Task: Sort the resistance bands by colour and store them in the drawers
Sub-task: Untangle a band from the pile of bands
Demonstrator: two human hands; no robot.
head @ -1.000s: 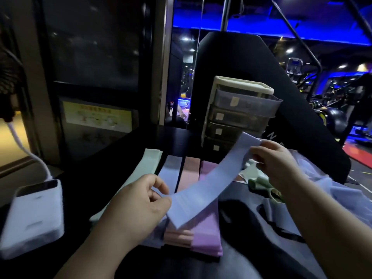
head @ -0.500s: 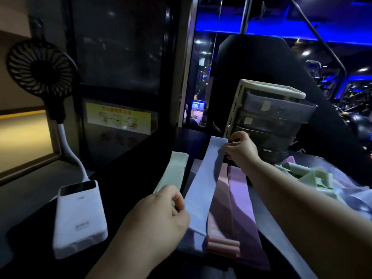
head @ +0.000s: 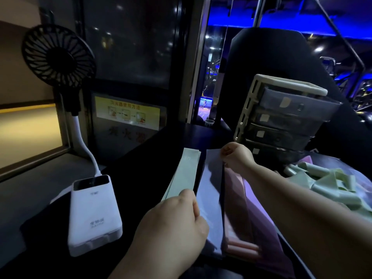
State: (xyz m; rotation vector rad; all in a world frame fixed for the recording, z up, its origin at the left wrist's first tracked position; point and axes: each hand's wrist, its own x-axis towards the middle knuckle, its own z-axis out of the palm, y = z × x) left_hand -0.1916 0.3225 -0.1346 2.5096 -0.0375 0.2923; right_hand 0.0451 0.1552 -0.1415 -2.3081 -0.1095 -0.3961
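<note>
Since half a second ago the blue band (head: 209, 190) has come down from its slant above the piles and now lies flat and straight on the black table (head: 141, 170), running away from the person. Closest in, the left hand (head: 173, 222) has its fingers curled with the thumb tucked in, pinching the near end of that band. Just left of it sits a white power bank (head: 94, 216), lying flat with a bendy white neck coming out of its far end. The band sits between the green stack (head: 185, 174) on its left and the pink stack (head: 235, 200) on its right, pretty much edge to edge with both, and the purple stack (head: 259, 210) is right beside the pink one, further right. At the far end the right hand (head: 237, 158) is balled up tight, pinching the band's far corner down by the table. Off to the right there's a messy loose pile of green bands (head: 332, 186), all crumpled and unsorted. Behind the right hand stands the drawer unit (head: 281, 117), cream frame, four smoky drawers, each with a pale label on the front. Way back on the left the black fan (head: 58, 55) stands up on that neck, with a yellow sign (head: 128, 115) on the dark panel next to it.
</note>
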